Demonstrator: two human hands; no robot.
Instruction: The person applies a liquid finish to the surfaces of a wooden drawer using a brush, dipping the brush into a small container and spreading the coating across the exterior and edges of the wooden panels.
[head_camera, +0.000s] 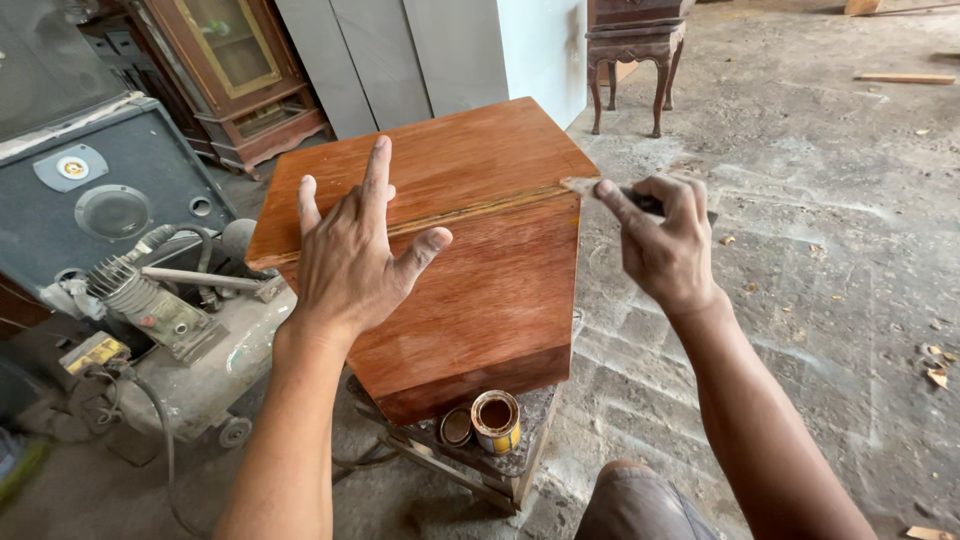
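A: Live at the wooden box (440, 240) now, a reddish-brown cabinet piece sitting tilted on a low stand (490, 460), one top edge running across toward the right

B: And the left hand (350, 260) is spread flat against it, fingers (377, 170) fanned wide, palm on the upper front face. That grip is open, holding nothing. I'd say it is there to brace the box so it doesn't rock on that little stand

A: Right hand (665, 245) tells the other half. It's closed around a dark-handled brush (615, 192), forefinger stretched along the handle, pale bristles touching the right end of that top edge

B: The forefinger on top looks like control, keeping the tip on the narrow seam rather than the broad faces

A: Look below the box: a small open tin (496, 420) of dark finish on the stand, a lid (457, 427) lying just beside it. Kept close under the work, an easy dip for the brush

B: The surface already shines wet and glossy on top

A: Around it, an air compressor (150, 300) to the left, a dark speaker cabinet (90, 190) behind that, a carved wooden stool (630, 60) well apart at the back, all on a rough concrete floor (830, 250)

B: The person's knee (640, 500) shows bottom centre, so they're crouched low and close
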